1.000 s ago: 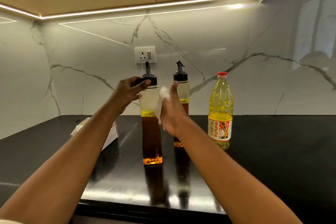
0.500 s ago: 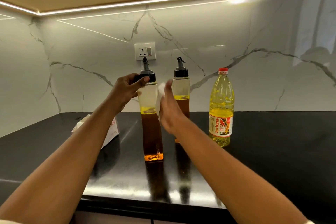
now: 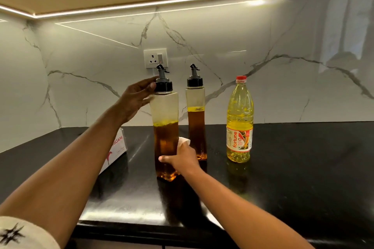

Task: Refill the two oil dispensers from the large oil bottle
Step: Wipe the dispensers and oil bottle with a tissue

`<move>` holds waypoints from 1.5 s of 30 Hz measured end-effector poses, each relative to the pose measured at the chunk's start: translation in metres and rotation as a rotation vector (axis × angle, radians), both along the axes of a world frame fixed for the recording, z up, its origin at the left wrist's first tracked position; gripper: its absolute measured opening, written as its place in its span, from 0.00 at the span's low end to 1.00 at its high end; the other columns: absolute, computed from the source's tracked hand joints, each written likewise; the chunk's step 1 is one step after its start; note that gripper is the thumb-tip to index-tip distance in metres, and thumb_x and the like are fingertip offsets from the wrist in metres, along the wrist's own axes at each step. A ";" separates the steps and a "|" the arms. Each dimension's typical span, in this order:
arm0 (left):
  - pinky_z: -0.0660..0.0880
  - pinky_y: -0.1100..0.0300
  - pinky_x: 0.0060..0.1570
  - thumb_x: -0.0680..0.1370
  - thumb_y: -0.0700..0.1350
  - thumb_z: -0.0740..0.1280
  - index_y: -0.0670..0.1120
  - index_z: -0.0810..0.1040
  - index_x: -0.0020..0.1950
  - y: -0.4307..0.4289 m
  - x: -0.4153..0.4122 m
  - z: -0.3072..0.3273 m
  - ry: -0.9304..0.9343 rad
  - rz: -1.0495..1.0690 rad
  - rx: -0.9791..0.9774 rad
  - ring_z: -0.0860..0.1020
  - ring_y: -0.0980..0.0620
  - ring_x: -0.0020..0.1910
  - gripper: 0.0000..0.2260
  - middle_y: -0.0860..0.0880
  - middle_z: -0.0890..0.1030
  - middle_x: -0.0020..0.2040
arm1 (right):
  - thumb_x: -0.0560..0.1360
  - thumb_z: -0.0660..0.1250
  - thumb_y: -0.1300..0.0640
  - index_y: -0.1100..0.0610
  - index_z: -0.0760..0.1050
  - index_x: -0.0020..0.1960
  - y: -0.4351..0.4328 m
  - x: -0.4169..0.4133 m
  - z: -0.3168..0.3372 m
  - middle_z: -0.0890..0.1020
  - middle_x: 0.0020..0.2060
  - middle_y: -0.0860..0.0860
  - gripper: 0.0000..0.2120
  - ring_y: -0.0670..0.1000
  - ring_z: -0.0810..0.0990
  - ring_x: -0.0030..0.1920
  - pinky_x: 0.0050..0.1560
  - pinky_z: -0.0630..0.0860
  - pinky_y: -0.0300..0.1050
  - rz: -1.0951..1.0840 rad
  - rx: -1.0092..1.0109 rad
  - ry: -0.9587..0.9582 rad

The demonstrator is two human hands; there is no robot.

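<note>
Two tall clear oil dispensers with black spout caps stand on the black counter. The near dispenser (image 3: 165, 127) is over half full of amber oil. My left hand (image 3: 137, 98) holds it at its neck, just below the cap. My right hand (image 3: 180, 157) presses a white tissue (image 3: 184, 140) against its lower right side, thumb across the front. The second dispenser (image 3: 196, 119) stands behind and to the right, untouched. To the right of both stands the large oil bottle (image 3: 240, 121), yellow oil, red cap on, about half full.
A white tissue box (image 3: 117, 147) lies on the black counter (image 3: 303, 168) to the left, partly behind my left arm. A wall socket (image 3: 155, 58) sits on the marble backsplash behind the dispensers. The counter's front edge runs below my forearms.
My right hand with the tissue has slid down the near dispenser from its upper part to near its base. My left hand stays at the neck.
</note>
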State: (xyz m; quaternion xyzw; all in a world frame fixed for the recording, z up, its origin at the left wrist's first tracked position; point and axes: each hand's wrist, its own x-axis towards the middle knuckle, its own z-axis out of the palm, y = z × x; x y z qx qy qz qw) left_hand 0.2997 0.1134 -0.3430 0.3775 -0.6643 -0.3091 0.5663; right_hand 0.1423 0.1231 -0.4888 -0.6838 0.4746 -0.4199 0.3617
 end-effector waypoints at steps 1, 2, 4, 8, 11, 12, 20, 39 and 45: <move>0.74 0.60 0.58 0.79 0.47 0.63 0.50 0.74 0.65 0.002 -0.001 0.002 -0.042 0.091 -0.065 0.78 0.55 0.59 0.15 0.51 0.81 0.56 | 0.64 0.77 0.48 0.54 0.71 0.56 0.003 0.004 -0.001 0.81 0.50 0.51 0.26 0.51 0.79 0.53 0.55 0.77 0.47 -0.089 -0.053 0.039; 0.75 0.64 0.55 0.76 0.51 0.66 0.50 0.76 0.63 0.003 -0.003 0.003 -0.104 0.190 -0.137 0.79 0.59 0.56 0.17 0.54 0.82 0.53 | 0.64 0.77 0.46 0.55 0.71 0.56 0.007 0.006 -0.004 0.80 0.50 0.50 0.27 0.51 0.79 0.52 0.53 0.77 0.45 -0.164 -0.092 0.064; 0.75 0.68 0.47 0.68 0.58 0.70 0.51 0.79 0.58 0.006 -0.006 0.006 -0.267 0.346 -0.235 0.80 0.63 0.47 0.22 0.56 0.82 0.47 | 0.65 0.76 0.44 0.56 0.69 0.57 0.013 0.009 -0.009 0.79 0.50 0.51 0.28 0.51 0.79 0.52 0.52 0.76 0.44 -0.244 -0.145 0.088; 0.74 0.64 0.45 0.70 0.56 0.73 0.53 0.81 0.53 0.003 -0.006 0.011 -0.326 0.359 -0.201 0.79 0.59 0.43 0.15 0.54 0.83 0.45 | 0.67 0.73 0.40 0.56 0.69 0.59 0.023 0.005 0.009 0.78 0.50 0.55 0.29 0.50 0.77 0.51 0.55 0.76 0.48 -0.035 -0.091 -0.061; 0.76 0.64 0.46 0.75 0.45 0.71 0.53 0.79 0.53 -0.003 -0.001 0.009 -0.256 0.259 -0.174 0.80 0.53 0.46 0.08 0.52 0.83 0.47 | 0.71 0.58 0.32 0.54 0.64 0.68 0.023 -0.003 0.055 0.75 0.60 0.50 0.34 0.54 0.73 0.59 0.58 0.72 0.46 0.191 -0.038 -0.292; 0.77 0.65 0.46 0.76 0.43 0.70 0.53 0.79 0.53 -0.004 0.000 0.008 -0.238 0.210 -0.167 0.80 0.53 0.48 0.08 0.52 0.83 0.48 | 0.73 0.52 0.32 0.52 0.58 0.73 0.018 -0.003 0.073 0.70 0.67 0.51 0.35 0.56 0.68 0.66 0.65 0.67 0.50 0.236 -0.010 -0.387; 0.80 0.57 0.53 0.76 0.40 0.66 0.44 0.72 0.67 -0.009 0.002 -0.009 -0.065 0.088 -0.163 0.80 0.50 0.56 0.19 0.45 0.80 0.58 | 0.71 0.39 0.28 0.43 0.41 0.76 0.025 -0.004 0.009 0.47 0.77 0.53 0.37 0.58 0.48 0.76 0.72 0.49 0.60 0.230 0.371 -0.334; 0.75 0.61 0.51 0.79 0.40 0.63 0.49 0.74 0.64 -0.006 -0.001 -0.012 -0.110 0.151 -0.182 0.80 0.61 0.50 0.14 0.56 0.82 0.52 | 0.71 0.39 0.27 0.50 0.40 0.77 0.014 -0.018 0.049 0.48 0.76 0.56 0.42 0.60 0.48 0.75 0.72 0.45 0.62 0.417 0.489 -0.449; 0.74 0.58 0.51 0.79 0.41 0.64 0.51 0.76 0.62 -0.006 0.001 -0.014 -0.123 0.169 -0.192 0.80 0.61 0.50 0.12 0.58 0.83 0.51 | 0.71 0.35 0.27 0.44 0.39 0.76 0.008 -0.011 0.101 0.45 0.77 0.54 0.38 0.59 0.47 0.75 0.71 0.46 0.65 0.494 0.163 -0.483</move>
